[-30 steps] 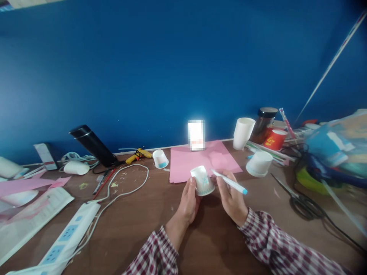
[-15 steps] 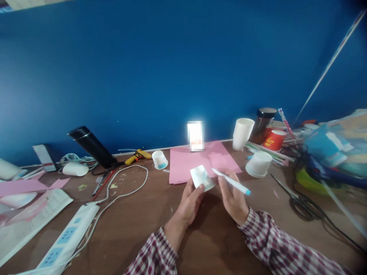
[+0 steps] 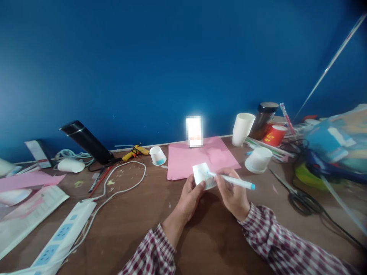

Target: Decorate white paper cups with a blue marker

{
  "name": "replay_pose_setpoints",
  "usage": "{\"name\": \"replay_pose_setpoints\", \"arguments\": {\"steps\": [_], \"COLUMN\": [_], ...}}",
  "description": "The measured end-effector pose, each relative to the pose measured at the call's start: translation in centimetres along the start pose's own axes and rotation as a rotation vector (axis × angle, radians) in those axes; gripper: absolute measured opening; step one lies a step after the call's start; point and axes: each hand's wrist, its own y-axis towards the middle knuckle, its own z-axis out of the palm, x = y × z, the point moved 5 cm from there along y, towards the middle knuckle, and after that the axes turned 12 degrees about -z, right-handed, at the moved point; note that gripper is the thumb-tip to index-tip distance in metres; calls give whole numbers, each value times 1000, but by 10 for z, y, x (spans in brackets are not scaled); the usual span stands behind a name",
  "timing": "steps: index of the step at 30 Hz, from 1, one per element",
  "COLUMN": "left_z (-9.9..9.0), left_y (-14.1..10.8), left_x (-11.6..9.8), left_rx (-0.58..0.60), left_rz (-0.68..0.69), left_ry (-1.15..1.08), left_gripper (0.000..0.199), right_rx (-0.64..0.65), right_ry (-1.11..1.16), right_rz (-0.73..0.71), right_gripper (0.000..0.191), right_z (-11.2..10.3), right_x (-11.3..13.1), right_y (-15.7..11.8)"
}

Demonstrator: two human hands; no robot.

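My left hand (image 3: pixel 189 197) is closed around a small white paper cup (image 3: pixel 201 172), tilted above the table, with light blue marks on its side. In my right hand (image 3: pixel 231 195) is a white marker (image 3: pixel 237 181) with a light blue end, gripped like a pen. The marker's tip meets the cup's side. Just behind the hands lie pink paper sheets (image 3: pixel 183 163). A bright upright screen (image 3: pixel 194 131), blurred out, stands on their far edge. Another paper cup (image 3: pixel 157 156) with a blue patch stands left of the sheets.
On the right are an upturned paper cup (image 3: pixel 258 159), stacked white cups (image 3: pixel 243 129), a red cup (image 3: pixel 274 135), a dark jar (image 3: pixel 265 118) and black scissors (image 3: pixel 304 202). On the left are a power strip (image 3: pixel 64 233), its cable, a yellow glue gun (image 3: pixel 134 152) and a black flask (image 3: pixel 87 141).
My right hand has brought the marker's tip onto the cup, and the marker now lies flatter. My left hand still holds the cup. The whole view has shifted slightly.
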Motion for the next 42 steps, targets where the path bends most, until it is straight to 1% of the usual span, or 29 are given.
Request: {"name": "replay_pose_setpoints", "arguments": {"steps": [7,12,16,21,28,33,38,42], "left_z": [-1,-3,-2,-2,-6,-6,-5,-7], "left_y": [0,0,0,-1,2,1,1,1], "left_x": [0,1,1,0,2,2,2,3], "left_rx": [-41,-72,-60,-83,-52,-42,-30,-49], "left_rz": [11,30,37,26,32,28,29,29], "left_ry": [55,119,186,207,216,204,208,224], "left_gripper": [45,45,45,47,45,46,45,46], "right_rx": [47,42,35,42,38,40,44,50], "right_ry": [-112,-134,-149,-154,-143,-139,-162,-182], "right_rz": [-63,-73,-81,-87,-67,-57,-77,-99], "right_gripper": [10,9,9,9,11,12,11,9], "right_z": [0,-1,-2,-1,-1,-1,-1,-1], "right_x": [6,8,10,9,8,6,9,10], "right_y": [1,3,4,4,4,3,4,5]}}
